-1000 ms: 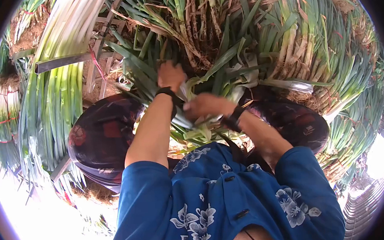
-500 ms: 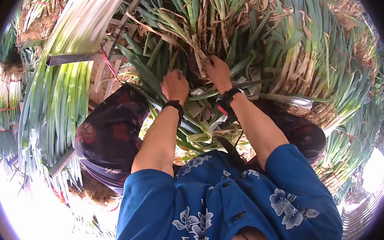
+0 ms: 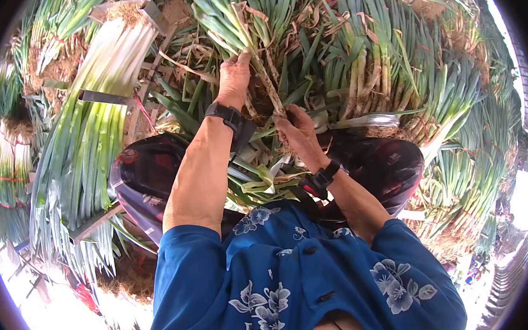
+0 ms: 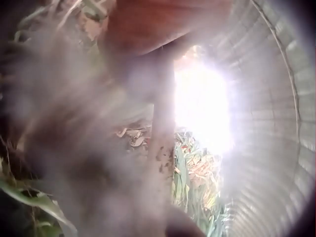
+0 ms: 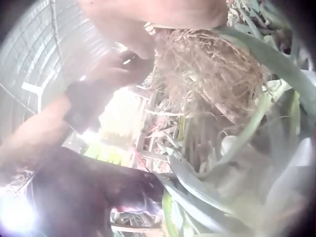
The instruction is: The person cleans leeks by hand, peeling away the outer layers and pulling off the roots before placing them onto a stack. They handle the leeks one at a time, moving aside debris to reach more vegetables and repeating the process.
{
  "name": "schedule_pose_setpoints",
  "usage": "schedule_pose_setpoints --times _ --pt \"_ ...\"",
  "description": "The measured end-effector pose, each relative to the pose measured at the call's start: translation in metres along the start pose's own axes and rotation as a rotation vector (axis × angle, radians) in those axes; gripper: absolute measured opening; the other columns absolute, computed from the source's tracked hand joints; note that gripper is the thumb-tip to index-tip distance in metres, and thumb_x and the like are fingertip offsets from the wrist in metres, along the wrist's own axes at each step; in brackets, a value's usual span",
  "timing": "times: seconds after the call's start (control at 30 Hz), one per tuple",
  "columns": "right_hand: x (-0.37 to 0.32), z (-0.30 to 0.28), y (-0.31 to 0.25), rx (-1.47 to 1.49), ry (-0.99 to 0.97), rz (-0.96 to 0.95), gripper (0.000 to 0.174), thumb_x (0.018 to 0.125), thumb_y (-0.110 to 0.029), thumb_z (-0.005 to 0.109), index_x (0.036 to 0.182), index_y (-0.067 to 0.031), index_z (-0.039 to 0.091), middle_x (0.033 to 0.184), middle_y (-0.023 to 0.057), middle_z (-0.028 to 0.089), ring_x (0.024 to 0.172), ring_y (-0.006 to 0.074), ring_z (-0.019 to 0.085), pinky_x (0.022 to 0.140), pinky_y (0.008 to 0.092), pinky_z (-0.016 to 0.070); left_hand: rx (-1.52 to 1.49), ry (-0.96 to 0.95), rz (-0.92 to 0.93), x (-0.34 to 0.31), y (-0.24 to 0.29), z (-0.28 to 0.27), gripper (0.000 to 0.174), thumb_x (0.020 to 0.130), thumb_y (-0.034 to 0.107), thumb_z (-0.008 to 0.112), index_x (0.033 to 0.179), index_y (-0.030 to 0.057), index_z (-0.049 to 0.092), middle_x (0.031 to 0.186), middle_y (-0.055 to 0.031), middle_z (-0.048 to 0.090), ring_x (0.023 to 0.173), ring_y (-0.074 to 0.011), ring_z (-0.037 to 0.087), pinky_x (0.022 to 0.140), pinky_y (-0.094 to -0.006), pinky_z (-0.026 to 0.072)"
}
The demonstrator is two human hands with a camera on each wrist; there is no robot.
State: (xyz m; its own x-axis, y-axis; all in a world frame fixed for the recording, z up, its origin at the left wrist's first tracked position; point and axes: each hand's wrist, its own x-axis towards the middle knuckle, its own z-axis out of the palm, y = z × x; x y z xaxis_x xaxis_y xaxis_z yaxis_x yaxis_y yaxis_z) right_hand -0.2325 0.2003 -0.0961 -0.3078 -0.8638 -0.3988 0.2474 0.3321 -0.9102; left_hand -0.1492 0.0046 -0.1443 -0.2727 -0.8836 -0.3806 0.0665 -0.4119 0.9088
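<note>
My left hand [image 3: 234, 79] grips a long green onion [image 3: 265, 80] where its white stalk turns to green leaves. Lower down, my right hand [image 3: 298, 132] holds the same onion near its root end. The soil-stained stalk slants between both hands, leaves pointing away from me. In the left wrist view, the brownish stalk [image 4: 163, 153] hangs upright below a blurred hand [image 4: 163, 24]. A tangle of dry roots [image 5: 212, 69] shows just under the right hand [image 5: 182, 12] in the right wrist view. Loose onion leaves [image 3: 258, 171] lie between my knees.
Unpeeled onions [image 3: 367, 68] are heaped ahead and to the right. At left, a bundle of cleaned onions [image 3: 107, 78] rests on a metal rack [image 3: 106, 98]. Tied bundles [image 3: 12, 156] stand farther left. My knees [image 3: 150, 178] flank the work area.
Both hands first worked low among the leaves, then reached to the pile's base. Now an onion is held between them, the left hand farther forward and the right at its lower end.
</note>
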Motion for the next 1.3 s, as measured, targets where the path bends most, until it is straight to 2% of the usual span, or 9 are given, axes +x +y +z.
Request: schedule_pose_setpoints --times 0.23,0.4,0.43,0.47,0.53,0.67,0.87,1.0,1.3 --pt "0.003 -0.003 -0.051 0.429 0.028 0.274 0.025 0.093 -0.030 0.061 0.098 -0.0060 0.060 0.071 -0.0018 0.054 0.056 0.0078 0.048 0.052 0.0236 0.0386 0.864 -0.248 0.483 -0.079 0.077 0.015 0.032 0.093 0.028 0.059 0.084 -0.0018 0.065 0.060 -0.0157 0.056 0.056 -0.0178 0.054 0.054 -0.0344 0.0454" --pt "0.051 -0.041 -0.010 0.313 0.146 0.164 0.030 0.096 -0.035 0.054 0.103 -0.0070 0.063 0.067 -0.0010 0.051 0.053 0.0086 0.046 0.048 0.0232 0.0358 0.784 -0.988 0.236 -0.178 0.139 -0.007 0.027 0.094 0.026 0.059 0.088 -0.0003 0.065 0.064 -0.0073 0.059 0.058 -0.0137 0.054 0.056 -0.0298 0.0462" --pt "0.041 -0.044 -0.022 0.300 0.080 0.194 0.033 0.096 -0.035 0.054 0.105 -0.0047 0.063 0.066 -0.0002 0.050 0.054 0.0087 0.046 0.047 0.0228 0.0345 0.993 -1.118 -0.150 -0.192 0.167 -0.009 0.027 0.090 0.028 0.063 0.093 0.0009 0.065 0.076 -0.0065 0.064 0.068 -0.0133 0.059 0.063 -0.0284 0.0486" --pt "0.026 -0.035 -0.044 0.229 0.142 0.177 0.034 0.097 -0.033 0.054 0.107 -0.0013 0.062 0.067 0.0000 0.049 0.054 0.0084 0.045 0.048 0.0227 0.0344 1.082 -1.133 0.083 -0.185 0.162 -0.027 0.028 0.089 0.029 0.064 0.098 0.0016 0.065 0.082 -0.0071 0.064 0.072 -0.0132 0.059 0.065 -0.0289 0.0488" --pt "0.010 -0.029 -0.053 0.192 0.075 0.064 0.031 0.093 -0.033 0.058 0.097 -0.0020 0.061 0.065 -0.0014 0.047 0.052 0.0081 0.043 0.048 0.0229 0.0329 1.228 -1.118 0.564 -0.158 0.140 -0.068 0.034 0.087 0.031 0.066 0.106 0.0030 0.065 0.093 -0.0084 0.066 0.080 -0.0132 0.060 0.070 -0.0298 0.0490" --pt "-0.019 -0.007 -0.058 0.097 0.002 -0.082 0.032 0.095 -0.031 0.055 0.104 -0.0004 0.061 0.065 -0.0027 0.047 0.053 0.0064 0.043 0.048 0.0219 0.0323 0.715 -0.575 -0.091 -0.104 0.160 -0.056 0.051 0.084 0.040 0.069 0.118 0.0033 0.061 0.105 -0.0092 0.064 0.094 -0.0173 0.060 0.075 -0.0335 0.0506" --pt "-0.042 0.017 -0.039 -0.038 -0.111 -0.156 0.032 0.096 -0.026 0.053 0.112 0.0014 0.059 0.071 -0.0029 0.051 0.061 0.0037 0.044 0.053 0.0204 0.0348 0.052 -0.267 -0.012 -0.064 0.145 -0.046 0.044 0.086 0.040 0.070 0.111 0.0051 0.063 0.101 -0.0062 0.064 0.086 -0.0131 0.061 0.067 -0.0277 0.0514" --pt "-0.002 0.020 -0.053 -0.455 -0.135 -0.152 0.032 0.090 -0.023 0.060 0.110 0.0027 0.061 0.077 0.0000 0.054 0.066 0.0097 0.046 0.059 0.0249 0.0396 0.020 -0.252 0.101 -0.076 0.152 -0.041 0.037 0.087 0.036 0.070 0.105 0.0049 0.066 0.093 -0.0027 0.066 0.080 -0.0124 0.060 0.063 -0.0262 0.0510" --pt "0.050 0.052 -0.128 -0.230 -0.189 -0.164 0.024 0.088 -0.023 0.060 0.101 -0.0028 0.063 0.091 0.0018 0.062 0.080 0.0125 0.060 0.065 0.0281 0.0508 0.083 -0.349 0.178 -0.072 0.146 -0.038 0.035 0.086 0.033 0.072 0.104 0.0030 0.067 0.086 -0.0034 0.067 0.070 -0.0109 0.060 0.060 -0.0247 0.0490"
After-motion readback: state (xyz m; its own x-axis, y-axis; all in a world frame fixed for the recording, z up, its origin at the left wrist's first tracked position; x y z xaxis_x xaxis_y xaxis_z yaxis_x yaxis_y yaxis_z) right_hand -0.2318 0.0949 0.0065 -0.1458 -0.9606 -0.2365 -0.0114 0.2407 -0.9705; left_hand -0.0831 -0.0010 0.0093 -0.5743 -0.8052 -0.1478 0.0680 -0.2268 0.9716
